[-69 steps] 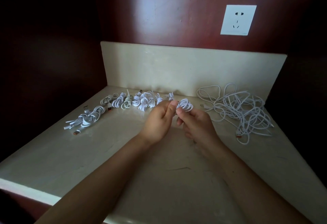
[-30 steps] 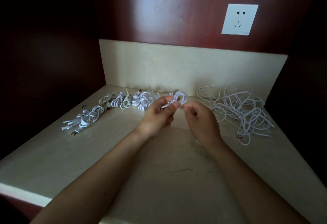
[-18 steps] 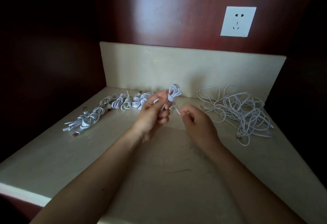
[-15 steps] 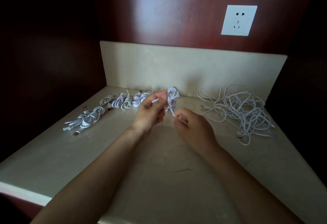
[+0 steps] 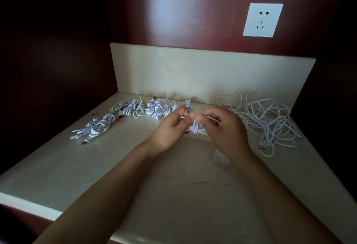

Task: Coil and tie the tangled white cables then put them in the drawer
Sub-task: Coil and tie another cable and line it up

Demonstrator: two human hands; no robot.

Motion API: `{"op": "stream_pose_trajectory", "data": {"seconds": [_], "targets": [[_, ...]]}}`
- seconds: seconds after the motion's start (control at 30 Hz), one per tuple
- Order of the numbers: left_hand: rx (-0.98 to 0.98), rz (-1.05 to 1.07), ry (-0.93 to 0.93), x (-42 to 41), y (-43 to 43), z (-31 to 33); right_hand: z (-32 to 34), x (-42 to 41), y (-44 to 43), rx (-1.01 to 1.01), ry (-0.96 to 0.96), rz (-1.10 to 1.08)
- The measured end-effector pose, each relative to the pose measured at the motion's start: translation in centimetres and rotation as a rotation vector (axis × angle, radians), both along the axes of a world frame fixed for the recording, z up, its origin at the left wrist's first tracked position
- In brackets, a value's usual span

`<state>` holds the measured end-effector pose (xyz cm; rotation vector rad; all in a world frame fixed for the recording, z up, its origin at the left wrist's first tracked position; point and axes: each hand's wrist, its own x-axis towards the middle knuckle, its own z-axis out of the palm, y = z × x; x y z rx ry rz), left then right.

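Both hands meet above the middle of the beige counter [image 5: 135,176]. My left hand [image 5: 170,128] and my right hand [image 5: 226,128] each pinch part of a small white coiled cable [image 5: 195,129] that hangs between and just below the fingertips. A loose strand runs over my right fingers. A row of several tied white cable bundles [image 5: 152,108] lies along the back left, with one more tied bundle [image 5: 96,128] nearer the left edge. A tangled heap of white cables [image 5: 264,118] lies at the right. No drawer is in view.
A beige backsplash [image 5: 202,76] closes the counter's far side, with dark red wood walls left, right and above. A white wall socket [image 5: 262,20] sits high on the right. The counter's front edge [image 5: 29,203] runs across the lower left.
The coil my left hand held upright has come down between both hands. My right hand has risen to meet the left, and both now pinch the cable close together.
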<state>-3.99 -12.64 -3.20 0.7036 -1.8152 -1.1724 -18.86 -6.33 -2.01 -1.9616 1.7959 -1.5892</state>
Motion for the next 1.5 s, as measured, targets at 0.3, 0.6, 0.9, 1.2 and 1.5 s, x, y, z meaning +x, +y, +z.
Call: {"op": "stream_pose_trajectory", "data": {"seconds": [0.3, 0.6, 0.9, 1.2, 1.5], "targets": [[0.282, -0.197, 0.295, -0.6, 0.9, 0.7, 0.2, -0.1, 0.4, 0.522, -0.83, 0.425], [0.11, 0.225, 0.237, -1.4, 0.4, 0.0, -1.2, 2.3, -0.3, 0.309, -0.541, 0.232], [-0.31, 0.0, -0.013, -1.4, 1.5, 0.0, -1.2, 0.3, -0.5, 0.266, -0.585, 0.168], [0.158, -0.051, 0.036, -0.9, 0.2, -0.6, -1.7, -0.1, -1.0, 0.206, -0.196, 0.16], [0.448, -0.023, 0.185, -0.3, -0.4, -0.4, -1.7, 0.1, -1.1, 0.289, -0.316, 0.184]]}}
